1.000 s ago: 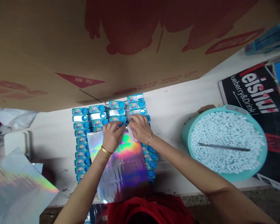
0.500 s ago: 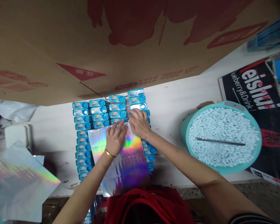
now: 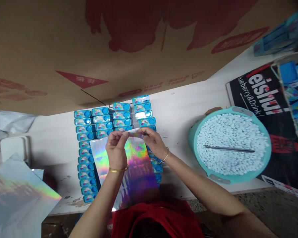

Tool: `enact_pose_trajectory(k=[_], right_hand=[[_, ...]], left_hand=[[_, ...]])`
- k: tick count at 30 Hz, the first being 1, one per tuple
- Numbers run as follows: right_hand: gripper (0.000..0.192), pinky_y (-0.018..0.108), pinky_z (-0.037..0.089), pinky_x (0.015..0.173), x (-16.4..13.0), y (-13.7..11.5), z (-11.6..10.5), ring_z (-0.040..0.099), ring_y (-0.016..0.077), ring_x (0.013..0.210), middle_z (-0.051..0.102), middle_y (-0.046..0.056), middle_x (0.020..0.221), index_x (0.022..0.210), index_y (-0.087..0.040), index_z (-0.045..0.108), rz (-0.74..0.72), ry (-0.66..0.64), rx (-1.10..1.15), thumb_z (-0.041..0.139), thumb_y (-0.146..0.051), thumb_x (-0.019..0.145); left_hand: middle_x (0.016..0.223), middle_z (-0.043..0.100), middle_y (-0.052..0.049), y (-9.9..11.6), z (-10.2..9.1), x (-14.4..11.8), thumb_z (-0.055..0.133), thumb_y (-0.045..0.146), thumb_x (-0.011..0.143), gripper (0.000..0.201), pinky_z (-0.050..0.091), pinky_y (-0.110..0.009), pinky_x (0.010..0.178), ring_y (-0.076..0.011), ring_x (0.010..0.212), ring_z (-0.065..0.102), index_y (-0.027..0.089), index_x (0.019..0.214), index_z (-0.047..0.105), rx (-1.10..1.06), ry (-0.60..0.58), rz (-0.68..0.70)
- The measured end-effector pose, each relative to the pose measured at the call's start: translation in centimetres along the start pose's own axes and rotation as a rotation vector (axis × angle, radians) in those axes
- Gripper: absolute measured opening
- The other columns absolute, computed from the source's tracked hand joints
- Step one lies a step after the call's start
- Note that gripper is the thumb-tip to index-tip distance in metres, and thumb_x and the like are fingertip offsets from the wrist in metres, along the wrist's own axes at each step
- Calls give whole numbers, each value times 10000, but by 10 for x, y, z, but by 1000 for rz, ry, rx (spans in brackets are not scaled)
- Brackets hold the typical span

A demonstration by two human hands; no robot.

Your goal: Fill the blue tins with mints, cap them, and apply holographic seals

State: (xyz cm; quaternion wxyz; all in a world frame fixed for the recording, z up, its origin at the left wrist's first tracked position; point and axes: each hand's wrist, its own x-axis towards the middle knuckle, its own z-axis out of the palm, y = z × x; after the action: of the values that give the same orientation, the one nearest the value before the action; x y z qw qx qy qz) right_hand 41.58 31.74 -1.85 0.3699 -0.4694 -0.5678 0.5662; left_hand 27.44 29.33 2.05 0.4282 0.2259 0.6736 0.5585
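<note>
My left hand point(image 3: 116, 150) and my right hand point(image 3: 154, 142) are close together over the far edge of a rainbow-shiny holographic sheet point(image 3: 136, 172). A thin shiny strip point(image 3: 134, 134) stretches between their pinched fingertips; its exact kind is hard to make out. The sheet lies across rows of small blue tins point(image 3: 81, 129) with printed lids and hides some of them. More tins point(image 3: 142, 107) stand just beyond my right hand.
To the right stands a turquoise tub point(image 3: 192, 140) of pale blue pellets point(image 3: 230, 132) with a dark stick point(image 3: 228, 148) lying on them. A big cardboard box point(image 3: 149, 62) walls off the back. Black carton point(image 3: 265, 89) at right; loose holographic sheets point(image 3: 22, 198) at left.
Both hands have lifted off the far edge of the sheet and turned, with a thin strip now stretched between their fingers. The whole view has shifted slightly.
</note>
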Motion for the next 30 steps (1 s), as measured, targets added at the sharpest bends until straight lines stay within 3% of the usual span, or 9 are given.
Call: enact_pose_trajectory(k=[3,7,11,15,22,30], right_hand=[[393,281,433,708,-3,-5,-4,535,151,735,582,6,753,786,-195,589,139,66,104,507,-565,894],[343,259,380,655,20,-2,-28,449,127,659,488,-19,666,685,-196,511,128,153,34,516,-461,904],[345,256,329,604,62,8,-63,406,122,608,455,-25,624,632,-201,473,89,114,-154,502,-433,885],[293,258,310,621,96,19,-82,408,117,569,476,-32,585,623,-198,496,100,90,-376,503,-362,866],[271,275,294,719,111,32,-83,486,137,655,567,-7,651,625,-182,504,102,12,-608,496,-286,874],[246,294,333,750,109,65,-76,511,148,653,578,-17,635,689,-196,594,104,39,-562,512,-316,888]], left_hand=[[674,603,26,-9,15,12,785,298,649,220,449,-240,699,-96,664,561,177,709,611,-8,-2,-51],[672,609,23,-24,39,32,774,292,648,190,435,-243,683,-97,656,542,171,684,631,69,-47,-15],[690,594,15,-36,71,61,712,296,714,149,442,-274,723,-120,688,542,182,694,619,221,-37,207],[816,603,-17,-42,94,81,661,273,759,133,419,-343,877,-172,873,562,195,673,596,455,23,445],[955,612,-34,-49,100,86,661,257,771,105,317,-434,939,-230,977,527,197,705,607,790,96,416],[972,581,-60,-51,103,90,674,275,753,126,302,-447,894,-275,992,494,193,717,585,942,69,409]])
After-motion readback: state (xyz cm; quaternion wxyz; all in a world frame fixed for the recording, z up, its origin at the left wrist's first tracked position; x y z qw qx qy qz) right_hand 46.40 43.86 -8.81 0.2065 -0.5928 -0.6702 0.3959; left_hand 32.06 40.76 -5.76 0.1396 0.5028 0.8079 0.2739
